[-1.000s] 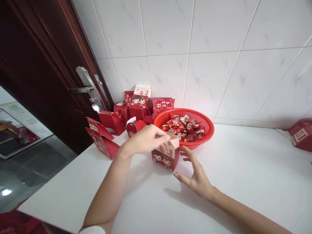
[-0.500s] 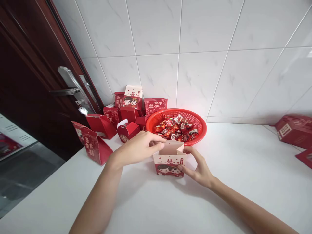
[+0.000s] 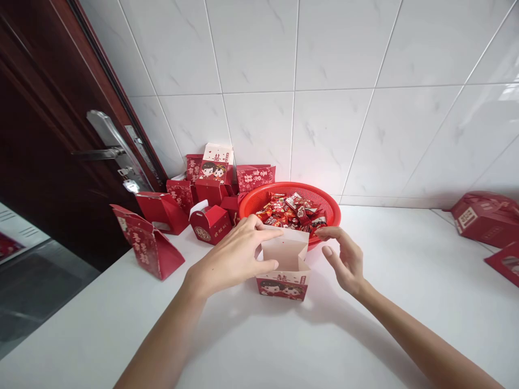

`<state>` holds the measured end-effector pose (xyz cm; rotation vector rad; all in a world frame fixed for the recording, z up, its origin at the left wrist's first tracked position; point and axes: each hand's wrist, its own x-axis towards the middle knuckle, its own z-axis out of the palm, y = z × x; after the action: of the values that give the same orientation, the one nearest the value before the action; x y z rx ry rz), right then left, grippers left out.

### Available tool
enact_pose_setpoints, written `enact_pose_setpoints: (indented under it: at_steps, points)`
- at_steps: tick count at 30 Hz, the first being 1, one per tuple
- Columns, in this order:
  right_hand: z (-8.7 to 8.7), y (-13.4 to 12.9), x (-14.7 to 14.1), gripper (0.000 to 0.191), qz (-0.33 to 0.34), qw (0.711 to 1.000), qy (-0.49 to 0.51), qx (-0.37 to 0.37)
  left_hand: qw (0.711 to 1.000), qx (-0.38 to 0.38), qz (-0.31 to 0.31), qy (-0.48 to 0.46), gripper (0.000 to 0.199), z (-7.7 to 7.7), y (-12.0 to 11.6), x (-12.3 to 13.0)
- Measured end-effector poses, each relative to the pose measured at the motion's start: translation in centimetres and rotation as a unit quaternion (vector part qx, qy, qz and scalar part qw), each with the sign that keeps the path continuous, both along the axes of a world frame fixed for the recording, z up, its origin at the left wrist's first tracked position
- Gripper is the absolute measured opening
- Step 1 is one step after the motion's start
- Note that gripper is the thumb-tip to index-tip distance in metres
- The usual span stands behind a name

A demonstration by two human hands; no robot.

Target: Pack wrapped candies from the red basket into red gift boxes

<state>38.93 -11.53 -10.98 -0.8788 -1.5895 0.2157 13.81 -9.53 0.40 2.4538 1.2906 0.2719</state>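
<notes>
Spreads left hand [image 3: 232, 254] wide at the top of the open box [image 3: 283, 289] on the bench [image 3: 251, 351]; curves right hand [image 3: 348, 262] half-open just beside it, near the candy basket [image 3: 335, 208].

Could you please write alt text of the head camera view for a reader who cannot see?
On a white table, the left hand is at the rim of an open gift box with cartoon faces; the right hand is open beside it. Behind are a red plastic basket of wrapped candies and more red boxes.
</notes>
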Motion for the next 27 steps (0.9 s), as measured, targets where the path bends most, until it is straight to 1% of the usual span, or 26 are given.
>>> enact_pose_setpoints:
  at_steps: [4, 5, 8, 10, 12, 15, 18, 21, 23, 25, 27]
  points:
    - [1.7, 0.3, -1.0, 0.029, 0.035, 0.996, -0.024, -0.081, 1.0, 0.015, -0.007, -0.006, 0.064, -0.2, 0.2, 0.2]
    - [1.9, 0.4, -1.4, 0.03, 0.048, 0.993, -0.015, -0.109, 1.0, 0.007, -0.018, -0.009, 0.064, -0.2, 0.4, 0.3]
    - [2.0, 0.5, -2.4, 0.031, 0.095, 0.975, 0.052, -0.192, 0.998, -0.036, -0.059, -0.01, 0.066, -0.1, 1.1, 0.3]
    - [2.1, 0.7, -2.6, 0.032, 0.116, 0.967, 0.067, -0.219, 0.995, -0.06, -0.076, -0.005, 0.07, -0.1, 1.6, 0.3]
    - [2.2, 0.8, -2.5, 0.031, 0.111, 0.971, 0.033, -0.209, 0.993, -0.075, -0.088, -0.001, 0.07, -0.2, 1.9, 0.2]
    - [2.5, 0.8, -2.0, 0.03, 0.091, 0.98, -0.036, -0.173, 0.991, -0.09, -0.103, 0.011, 0.064, -0.4, 2.1, 0.1]
    - [2.8, 0.7, -1.8, 0.032, 0.079, 0.984, -0.066, -0.149, 0.99, -0.091, -0.104, 0.021, 0.06, -0.5, 2.1, 0.1]
    - [3.3, 0.9, -1.3, 0.036, 0.057, 0.988, -0.078, -0.124, 0.992, -0.075, -0.104, 0.01, 0.058, -0.6, 2.0, 0.0]
    - [4.1, 1.4, -0.6, 0.036, 0.033, 0.99, -0.07, -0.114, 0.992, -0.067, -0.104, 0.007, 0.058, -0.5, 1.8, 0.0]
    - [5.0, 2.5, 0.4, 0.032, 0.008, 0.991, -0.058, -0.121, 0.993, -0.066, -0.1, 0.015, 0.059, -0.2, 1.5, -0.2]
    - [5.8, 4.0, 1.6, 0.027, -0.002, 0.988, -0.056, -0.144, 0.993, -0.066, -0.091, 0.026, 0.059, 0.1, 1.2, -0.4]
